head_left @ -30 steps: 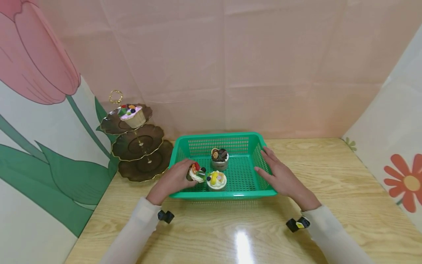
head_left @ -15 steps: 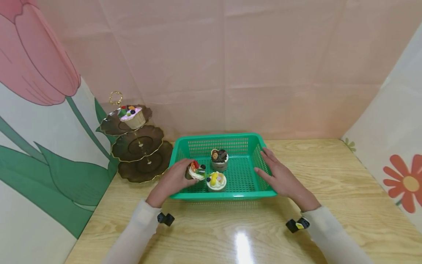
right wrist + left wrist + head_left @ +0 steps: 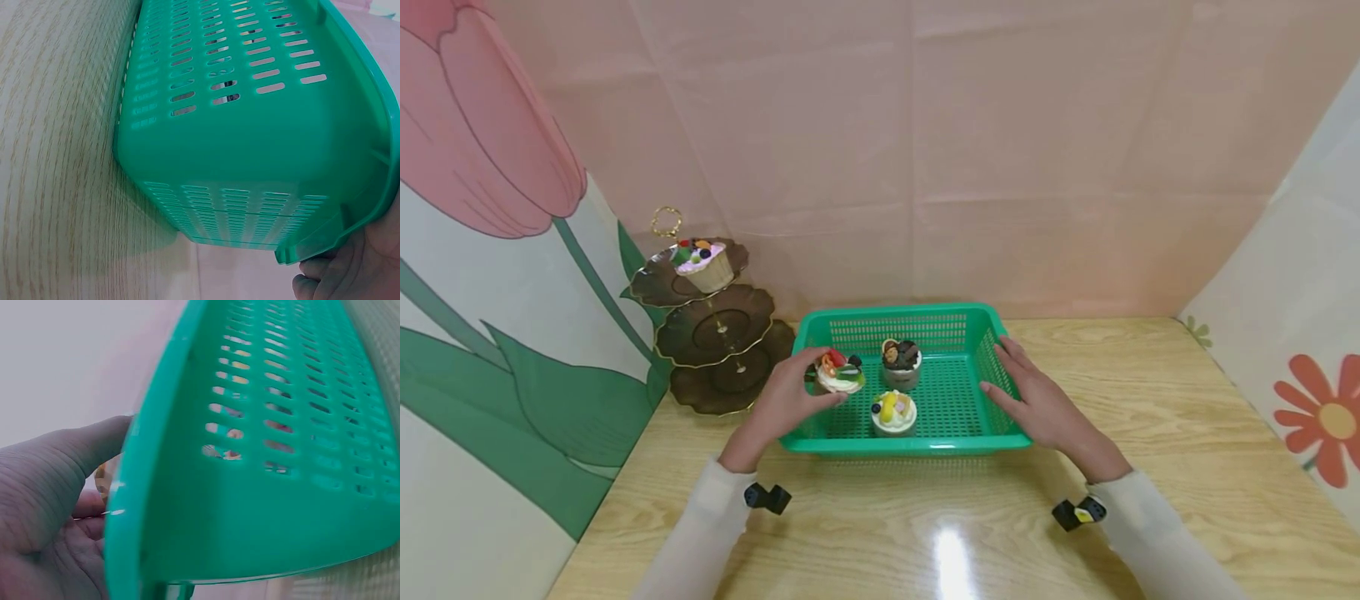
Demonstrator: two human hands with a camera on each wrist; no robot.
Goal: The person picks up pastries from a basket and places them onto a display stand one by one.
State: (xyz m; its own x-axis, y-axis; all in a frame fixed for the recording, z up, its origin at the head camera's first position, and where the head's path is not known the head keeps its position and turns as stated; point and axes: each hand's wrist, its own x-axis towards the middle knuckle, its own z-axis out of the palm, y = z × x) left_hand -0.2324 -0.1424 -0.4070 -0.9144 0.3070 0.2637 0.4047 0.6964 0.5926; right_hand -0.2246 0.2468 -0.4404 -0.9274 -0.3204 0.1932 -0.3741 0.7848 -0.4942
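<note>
In the head view my left hand (image 3: 785, 398) holds a cream-topped cupcake (image 3: 839, 377) with strawberry and green fruit decoration between thumb and fingers. The cupcake is inside the left end of a green plastic basket (image 3: 917, 447), tilted toward the right. In the left wrist view the basket wall hides most of it. My right hand (image 3: 1037, 398) rests over the basket's right rim, fingers fairly straight and thumb inside. Two more cupcakes stand in the basket: one with chocolate topping (image 3: 901, 363) behind, one with yellow fruit (image 3: 894, 413) near the front wall.
Left of the basket stands a brown three-tier stand (image 3: 715, 327) with gold edges. A pink-cream cupcake (image 3: 704, 265) lies tilted on its top tier. The wooden table (image 3: 865, 533) runs up to a pink cloth backdrop (image 3: 925, 158).
My left hand has risen and shifted slightly left, lifting and tilting the strawberry cupcake with it. The right hand, the basket and the other cupcakes have stayed in place.
</note>
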